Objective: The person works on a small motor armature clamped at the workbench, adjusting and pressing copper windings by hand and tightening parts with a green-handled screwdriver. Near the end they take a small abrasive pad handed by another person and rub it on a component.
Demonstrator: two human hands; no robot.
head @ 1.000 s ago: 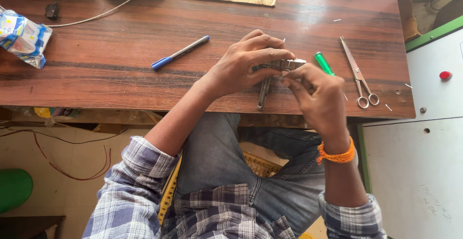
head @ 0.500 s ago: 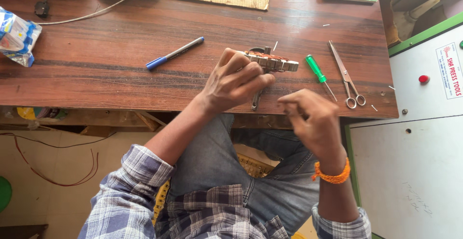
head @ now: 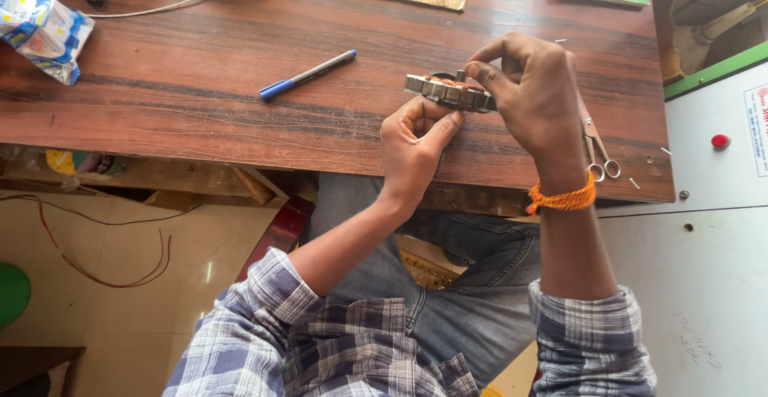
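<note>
Motor core (head: 448, 91), a ring of steel plates with copper wire wound in it, sits above the near edge of the wooden table (head: 200, 85), pinched between both my hands. My right hand (head: 536, 97) clamps its right end from above, apparently to keep it from turning, while my left hand (head: 416, 145) props it from below, thumb against the underside. Scissors (head: 598, 153) lie just right of my wrist; a blue-capped pen (head: 308, 74) and a plastic packet (head: 40, 25) lie further left. Loose wires (head: 120, 261) trail on the tiled floor beneath.

Bright, even daylight; sharp, slight edge distortion.
</note>
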